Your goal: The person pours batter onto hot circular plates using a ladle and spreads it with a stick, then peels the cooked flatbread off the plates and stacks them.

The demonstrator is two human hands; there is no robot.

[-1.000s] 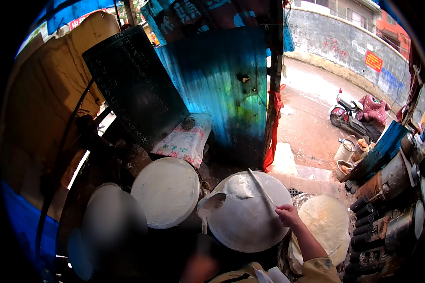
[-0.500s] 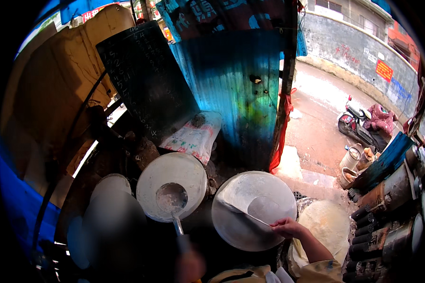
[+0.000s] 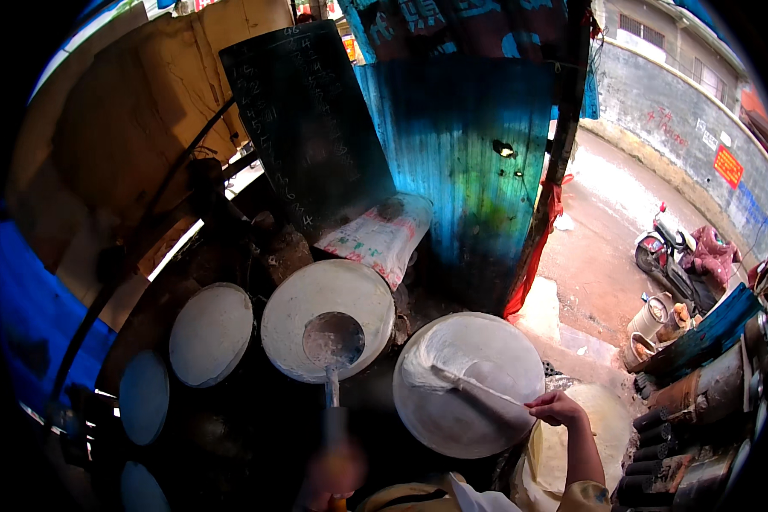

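Blurred at the bottom, my left hand (image 3: 333, 478) grips the handle of a round metal scraper (image 3: 334, 340), whose blade lies over the middle griddle (image 3: 290, 299). My right hand (image 3: 556, 410) pinches one end of a thin pale stick (image 3: 486, 391) that lies across the large right-hand griddle (image 3: 439, 422). Around the stick's far end, white batter or film (image 3: 420, 365) is bunched and smeared on that griddle. A pile of thin cream-coloured round sheets (image 3: 606, 435) sits beside my right forearm, partly hidden by it.
More round griddles (image 3: 209, 333) stand at the left by blue sheeting (image 3: 34, 290). Behind are a blackboard (image 3: 303, 119), a printed sack (image 3: 371, 230) and corrugated metal (image 3: 452, 154). Buckets (image 3: 648, 314), dark cylinders (image 3: 657, 435) and a parked scooter (image 3: 674, 260) are at the right.
The scraper has moved leftward from the right griddle to the middle one. My right hand's stick has swung lower, with white material gathered at its far end. The view has shifted leftward.
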